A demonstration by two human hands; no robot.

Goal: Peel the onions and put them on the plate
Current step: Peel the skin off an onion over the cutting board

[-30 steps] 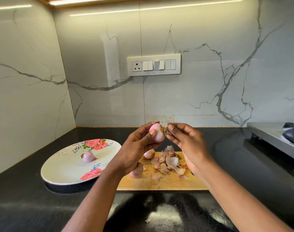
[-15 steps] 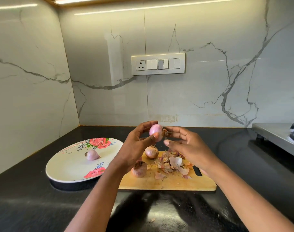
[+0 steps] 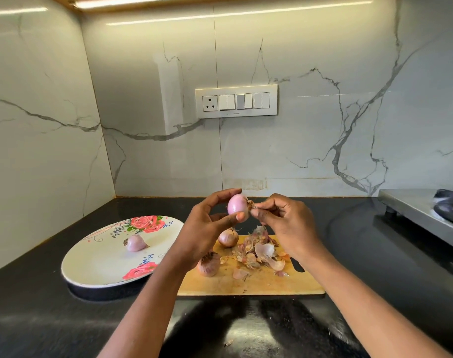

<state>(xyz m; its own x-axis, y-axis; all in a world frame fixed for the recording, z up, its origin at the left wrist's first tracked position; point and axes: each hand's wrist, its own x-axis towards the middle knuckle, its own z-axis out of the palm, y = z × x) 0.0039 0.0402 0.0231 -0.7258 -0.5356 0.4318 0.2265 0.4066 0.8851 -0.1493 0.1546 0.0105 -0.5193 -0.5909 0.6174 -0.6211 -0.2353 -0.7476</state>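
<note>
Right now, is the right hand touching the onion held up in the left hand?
Touching. The head view shows the right hand pinching the root tuft of the onion.

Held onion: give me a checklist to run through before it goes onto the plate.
1. Left hand has a firm grip on the held onion: ok.
2. Held onion fully peeled: not ok; the right hand pinches a dry tuft at its end.
3. Floral plate has free room beside the peeled onion: ok.
4. Path left to the plate clear: ok.
5. Two unpeeled onions remain on the cutting board: not ok.
6. Far side of held onion clean: cannot tell.
</note>
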